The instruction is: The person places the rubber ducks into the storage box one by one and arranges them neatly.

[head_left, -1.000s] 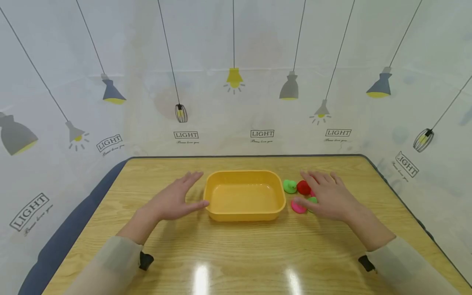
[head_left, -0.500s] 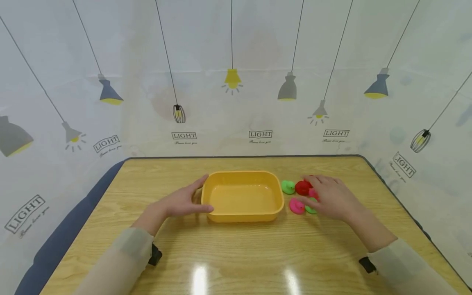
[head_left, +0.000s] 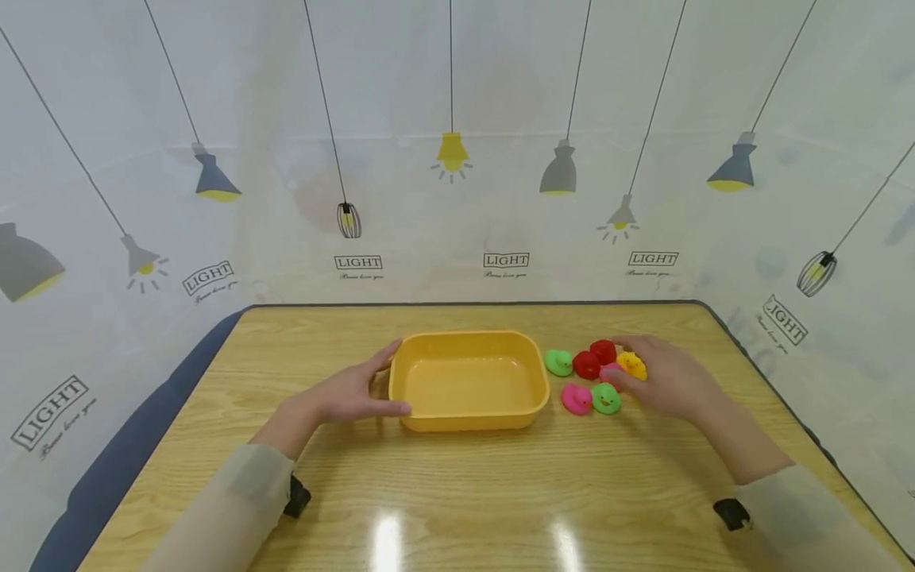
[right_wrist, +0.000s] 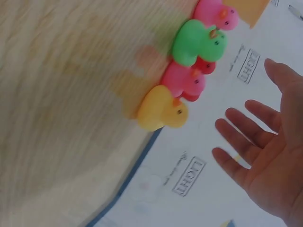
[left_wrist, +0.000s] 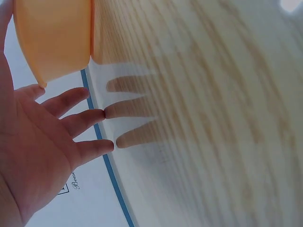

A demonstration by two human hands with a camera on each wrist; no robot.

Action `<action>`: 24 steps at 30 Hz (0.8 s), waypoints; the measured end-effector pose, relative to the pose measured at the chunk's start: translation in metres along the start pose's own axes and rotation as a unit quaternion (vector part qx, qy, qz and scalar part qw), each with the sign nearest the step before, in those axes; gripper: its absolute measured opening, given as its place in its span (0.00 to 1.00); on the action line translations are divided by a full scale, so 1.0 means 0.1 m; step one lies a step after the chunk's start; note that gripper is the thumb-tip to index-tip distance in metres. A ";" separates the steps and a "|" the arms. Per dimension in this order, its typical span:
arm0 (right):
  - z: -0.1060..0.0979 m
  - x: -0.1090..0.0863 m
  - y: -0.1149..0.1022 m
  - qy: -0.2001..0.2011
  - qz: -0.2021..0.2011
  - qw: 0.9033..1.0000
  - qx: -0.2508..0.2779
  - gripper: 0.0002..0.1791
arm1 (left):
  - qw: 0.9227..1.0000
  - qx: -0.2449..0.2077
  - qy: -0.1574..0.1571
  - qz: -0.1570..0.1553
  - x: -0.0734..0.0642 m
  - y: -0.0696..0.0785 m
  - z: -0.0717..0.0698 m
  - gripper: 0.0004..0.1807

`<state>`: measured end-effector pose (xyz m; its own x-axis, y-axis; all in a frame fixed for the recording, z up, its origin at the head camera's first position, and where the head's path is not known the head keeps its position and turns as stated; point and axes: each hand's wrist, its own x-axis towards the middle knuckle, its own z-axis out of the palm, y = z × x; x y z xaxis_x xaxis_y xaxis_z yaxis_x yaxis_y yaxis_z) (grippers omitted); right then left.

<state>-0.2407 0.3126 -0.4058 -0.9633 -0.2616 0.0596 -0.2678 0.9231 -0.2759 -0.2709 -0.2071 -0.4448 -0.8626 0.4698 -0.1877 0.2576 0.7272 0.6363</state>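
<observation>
A yellow plastic basin (head_left: 468,423) stands on the wooden table. My left hand (head_left: 348,392) spans its left end, thumb over the near rim, index finger by the far rim. In the left wrist view those fingers (left_wrist: 75,125) are straight and spread. Right of the basin sit several toy ducks: green (head_left: 559,363), red (head_left: 587,365), pink (head_left: 576,399), and a yellow duck (head_left: 632,365) at the right end. Over that yellow duck's right side is my right hand (head_left: 672,377), fingers extended, gripping nothing; the right wrist view shows them apart from the ducks.
The wooden table (head_left: 457,492) has a dark blue edge and runs back to a pale curtain (head_left: 429,103) printed with lamps. The curtain also hangs at both sides. Light reflects off the table's front part.
My left hand has moved right, from beside the basin onto its left end. My right hand has shifted right, uncovering the yellow duck and the ducks beside it.
</observation>
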 end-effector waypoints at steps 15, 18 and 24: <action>0.10 -0.09 0.82 -0.030 0.046 0.991 0.124 0.30 | 1.000 -0.002 -0.015 -0.014 0.01 -0.02 0.00 0.68; 0.15 -0.09 0.86 -0.041 0.055 0.989 0.133 0.31 | 1.000 0.003 -0.013 -0.014 0.03 -0.02 0.00 0.67; 0.23 -0.06 0.89 -0.044 0.056 0.988 0.140 0.30 | 1.000 0.002 -0.013 -0.013 0.03 -0.04 0.00 0.68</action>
<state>-0.2587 0.3896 -0.4523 -0.9778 -0.1984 -0.0671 -0.1333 0.8364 -0.5317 -0.2752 -0.2088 -0.4478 -0.8575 0.4631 -0.2242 0.2368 0.7419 0.6273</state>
